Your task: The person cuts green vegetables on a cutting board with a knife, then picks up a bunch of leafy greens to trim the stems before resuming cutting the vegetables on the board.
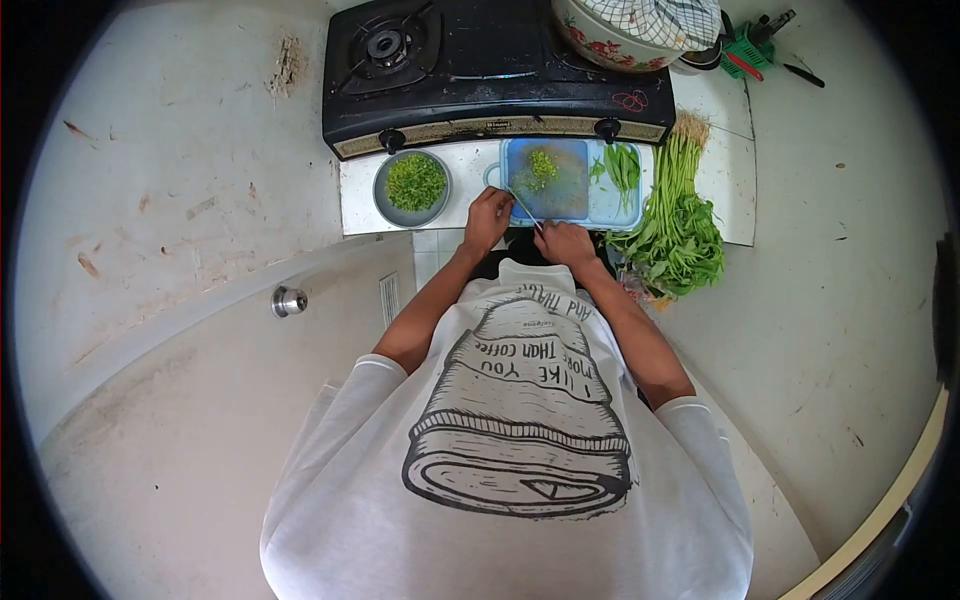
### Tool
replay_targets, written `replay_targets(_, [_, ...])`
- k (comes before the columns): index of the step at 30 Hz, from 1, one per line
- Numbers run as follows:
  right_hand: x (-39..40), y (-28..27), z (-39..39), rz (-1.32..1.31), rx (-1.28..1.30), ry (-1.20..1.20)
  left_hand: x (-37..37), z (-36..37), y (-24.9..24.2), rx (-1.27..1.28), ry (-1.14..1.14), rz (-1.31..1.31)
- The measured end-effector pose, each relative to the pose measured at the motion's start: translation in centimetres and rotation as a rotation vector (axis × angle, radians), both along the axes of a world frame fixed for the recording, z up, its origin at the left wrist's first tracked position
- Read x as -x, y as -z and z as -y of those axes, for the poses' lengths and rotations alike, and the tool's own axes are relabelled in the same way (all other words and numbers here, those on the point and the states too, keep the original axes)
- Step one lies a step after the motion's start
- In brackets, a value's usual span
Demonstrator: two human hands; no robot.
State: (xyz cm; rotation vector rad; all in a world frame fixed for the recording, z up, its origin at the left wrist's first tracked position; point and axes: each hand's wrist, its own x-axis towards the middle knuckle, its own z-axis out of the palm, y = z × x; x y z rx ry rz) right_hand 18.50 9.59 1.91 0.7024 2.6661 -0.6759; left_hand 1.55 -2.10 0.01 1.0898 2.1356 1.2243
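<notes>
A knife [524, 207] is held by its handle in the right hand [566, 241], the blade slanting far and left over the near edge of a blue cutting board [600, 205]. The left hand [489, 217] is curled at the board's near left corner, touching the blade's tip; whether anything is pinched in its grip cannot be told. A small heap of chopped greens [541, 168] lies on the board, whole stalks [623, 165] to its right. A bowl of chopped greens [415, 184] stands left of the board on the white surface [358, 200], a leafy bunch [678, 225] at the right, a stove [490, 70] beyond.
</notes>
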Motion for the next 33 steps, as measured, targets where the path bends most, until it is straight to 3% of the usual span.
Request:
replay_targets(5, [1.0, -0.6, -0.2, 0.016, 0.023, -0.011, 0.0, 0.7, 0.3, -0.018, -0.021, 0.012])
replay_targets(14, [1.4, 0.6, -2.6, 0.003, 0.001, 0.181, 0.2, 1.9, -0.6, 0.007, -0.036, 0.030])
replay_targets(20, [1.3, -3.5, -3.7, -0.013, 0.023, 0.199, 0.1, 1.0, -1.6, 0.003, -0.060, 0.164])
replay_targets(23, [0.6, -3.3, -4.3, -0.057, 0.009, 0.178, 0.2, -0.2, -3.7, 0.090, 0.037, 0.206])
replay_targets(29, [-0.5, -4.1, -4.5, -0.109, -0.008, 0.213, 0.2, -2.6, -4.1, 0.110, 0.576, -0.092])
replay_targets(33, [-1.3, -4.3, -4.8, -0.140, -0.030, 0.218, 0.6, -4.1, -4.8, 0.253, 0.656, -0.073])
